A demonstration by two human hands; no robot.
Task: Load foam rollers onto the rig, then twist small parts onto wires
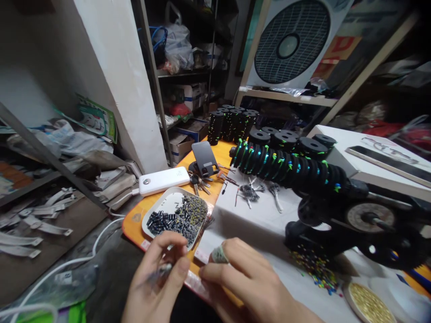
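Observation:
My left hand (161, 278) is curled at the bottom centre, its thumb and fingers round a small, blurred dark bundle (158, 273) that I cannot make out well. Just right of it, my right hand (245, 278) has its fingers bent together, with a pale green wrap (219, 255) on one finger; anything in its pinch is too small to see. Beyond my left hand lies a white tray (145, 224) of small black, grey and yellowish pieces. A black spool machine (313, 211) wound with green-knotted cords stands at the right.
A white power bank (164, 180), keys (201, 184) and a phone stand (204, 159) sit behind the tray. Black spools (215, 128) stand farther back. Dark bundles (249, 193) lie on the white surface. Loose beads (316, 269) and a dish of golden beads (368, 303) are at lower right.

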